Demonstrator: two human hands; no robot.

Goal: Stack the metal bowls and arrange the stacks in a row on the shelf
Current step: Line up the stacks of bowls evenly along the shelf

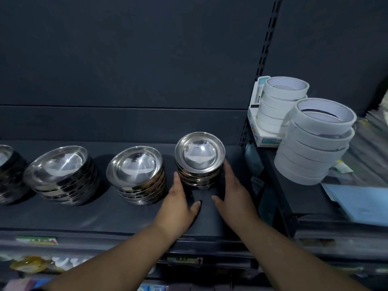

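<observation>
Squarely between left hand [178, 203] and right hand [233, 194], rightmost bowl stack [199, 159], on shelf [105, 213]

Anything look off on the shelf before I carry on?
The rightmost stack, flanked by the left hand and right hand, sits further back than the other stacks, so the row is not straight. Nothing looks spilled or damaged.

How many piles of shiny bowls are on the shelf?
4. The leftmost stack, cut off at the edge; the second stack beside it; the third stack; the rightmost stack between the left hand and right hand. More may hide further left.
</observation>
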